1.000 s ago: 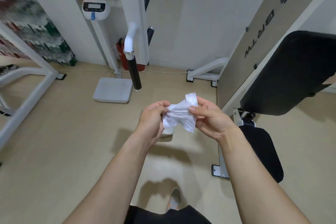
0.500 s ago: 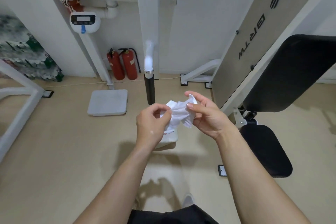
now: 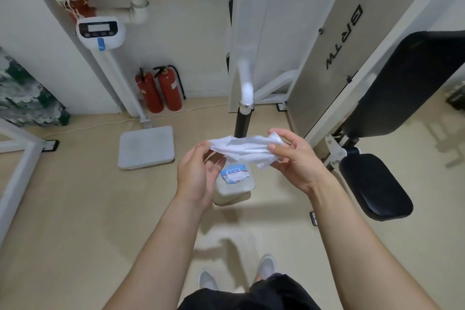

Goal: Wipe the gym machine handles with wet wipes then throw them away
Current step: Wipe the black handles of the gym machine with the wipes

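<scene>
Head view: both hands hold one wet wipe [image 3: 245, 150] stretched between them at chest height. The left hand [image 3: 195, 178] pinches the wipe's left end between thumb and fingertips; the right hand [image 3: 295, 162] pinches the right end, with a loose corner of the sheet hanging down below that grip. Each grip is closed on the wipe, and the sheet sags and wrinkles in the middle, only partly spread.

Directly beneath the grip, on the floor [image 3: 75, 221], sits a pale lidded bin [image 3: 235, 187] with a blue-and-white wipe packet [image 3: 235, 173] lying on its lid. Just beyond the grip, the black handle [image 3: 242, 124] of the gym machine hangs down from a white bent tube, its lower end hidden behind the wipe. To the right of the grip stand the machine's black back pad [image 3: 407, 80] and seat [image 3: 372, 184]. Farther off to the left are a floor scale [image 3: 147, 147] with its display post, and two red fire extinguishers [image 3: 158, 89] against the wall.

The wipe looks thin, limp and damp, almost weightless, so it should bunch or fold on itself unless kept under light tension. Holding it by opposite edges, as now, seems the way to open it flat; for wiping, it would probably work best draped across the palm and wrapped around the handle. The handle appears not yet wiped, so the task looks to be at its start.
</scene>
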### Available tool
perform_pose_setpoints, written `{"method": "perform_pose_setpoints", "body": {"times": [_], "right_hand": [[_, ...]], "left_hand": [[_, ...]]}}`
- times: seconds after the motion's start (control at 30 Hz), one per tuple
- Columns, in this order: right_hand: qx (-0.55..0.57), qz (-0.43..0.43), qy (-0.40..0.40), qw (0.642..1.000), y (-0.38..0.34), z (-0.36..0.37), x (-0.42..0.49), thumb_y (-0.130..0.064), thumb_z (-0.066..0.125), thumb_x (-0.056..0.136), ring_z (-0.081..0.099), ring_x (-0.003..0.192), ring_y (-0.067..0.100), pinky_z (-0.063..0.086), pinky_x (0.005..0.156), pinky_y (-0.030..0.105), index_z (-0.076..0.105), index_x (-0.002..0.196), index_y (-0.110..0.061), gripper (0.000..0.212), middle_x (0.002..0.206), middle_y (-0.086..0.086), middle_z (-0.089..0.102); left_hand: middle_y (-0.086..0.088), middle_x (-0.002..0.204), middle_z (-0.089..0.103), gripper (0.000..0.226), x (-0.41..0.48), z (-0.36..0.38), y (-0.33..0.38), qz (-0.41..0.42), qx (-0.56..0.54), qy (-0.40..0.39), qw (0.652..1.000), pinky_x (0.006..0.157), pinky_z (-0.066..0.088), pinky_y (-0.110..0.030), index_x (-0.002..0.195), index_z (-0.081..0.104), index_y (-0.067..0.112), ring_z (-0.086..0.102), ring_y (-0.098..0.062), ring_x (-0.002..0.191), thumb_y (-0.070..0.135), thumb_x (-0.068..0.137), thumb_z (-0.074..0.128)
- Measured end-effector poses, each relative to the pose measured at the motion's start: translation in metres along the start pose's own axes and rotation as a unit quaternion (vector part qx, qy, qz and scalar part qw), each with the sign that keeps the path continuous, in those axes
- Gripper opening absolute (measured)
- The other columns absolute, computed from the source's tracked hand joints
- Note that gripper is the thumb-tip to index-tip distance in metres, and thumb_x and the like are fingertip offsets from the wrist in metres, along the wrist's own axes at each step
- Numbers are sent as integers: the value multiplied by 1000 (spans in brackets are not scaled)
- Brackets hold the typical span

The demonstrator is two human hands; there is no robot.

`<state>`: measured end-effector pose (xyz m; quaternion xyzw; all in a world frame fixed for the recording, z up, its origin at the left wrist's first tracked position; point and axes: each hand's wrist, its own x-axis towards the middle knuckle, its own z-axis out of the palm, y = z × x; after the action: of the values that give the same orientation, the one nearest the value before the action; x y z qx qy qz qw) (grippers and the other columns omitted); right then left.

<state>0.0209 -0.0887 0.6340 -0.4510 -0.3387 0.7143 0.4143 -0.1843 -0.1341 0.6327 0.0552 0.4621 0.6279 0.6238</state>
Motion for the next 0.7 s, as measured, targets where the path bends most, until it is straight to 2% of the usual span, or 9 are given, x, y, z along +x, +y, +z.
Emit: {"method": "perform_pose_setpoints", "body": {"times": [0.1,0.2,0.27,0.33,0.43,0.5,0.57,0.63,0.7], "right_hand": [[2,-8,33,999,-1,-3,6,9,63,88,65,69,18,57,60,29,64,113,-14,34,81,5,66],[-31,-7,54,998,-4,-7,15,9,67,85,65,64,18,53,54,27,62,115,-10,35,78,6,65],[-116,25,80,990,-5,-10,22,0,77,81,64,65,20,52,57,28,65,108,-9,30,80,8,65],[-261,86,97,956,-6,-15,30,-20,86,75,59,61,20,45,56,28,65,86,-11,25,71,5,64],[-343,129,54,929,-11,-20,37,-34,86,74,41,49,16,28,46,22,49,67,-18,40,53,-3,48],[-249,117,-16,961,-16,-24,38,-28,84,76,45,50,15,30,46,22,48,66,-19,39,56,-2,51],[-99,94,-93,986,-21,-28,35,-21,80,75,53,52,13,39,46,22,48,66,-17,34,60,-1,55],[0,78,-157,985,-23,-31,32,-24,88,68,58,54,13,45,47,21,52,68,-15,38,63,1,56],[55,67,-189,978,-24,-35,32,-32,93,61,60,59,15,49,52,23,57,71,-14,42,69,3,58]], "left_hand": [[-9,90,70,16,14,-3,4,-111,-111,-4,988,84,56,-35,88,61,7,73,-22,83,8,100,50],[-10,103,70,17,29,-2,-4,-157,-89,15,983,86,56,-38,100,63,3,69,-25,95,10,102,47],[-13,105,74,23,38,1,-11,-164,-47,38,985,76,59,-37,109,64,-2,72,-26,94,8,103,44],[-16,106,72,23,43,7,-15,-170,9,52,984,69,57,-34,108,64,-5,70,-30,92,5,102,43],[-16,88,59,20,46,19,-19,-143,102,101,979,42,39,-22,92,60,-1,51,-25,66,3,101,43],[-10,72,47,26,45,27,-21,-111,147,127,975,36,23,-16,80,53,5,30,-17,54,6,104,42],[-6,61,44,32,43,33,-23,-97,175,117,973,36,21,-17,74,51,6,26,-15,47,13,105,48],[-2,58,54,30,37,35,-23,-116,165,65,977,39,33,-18,82,62,4,37,-11,42,27,101,60],[-4,80,71,37,30,36,-22,-149,120,-14,981,59,49,-18,101,68,3,60,-10,59,37,86,68]]}}
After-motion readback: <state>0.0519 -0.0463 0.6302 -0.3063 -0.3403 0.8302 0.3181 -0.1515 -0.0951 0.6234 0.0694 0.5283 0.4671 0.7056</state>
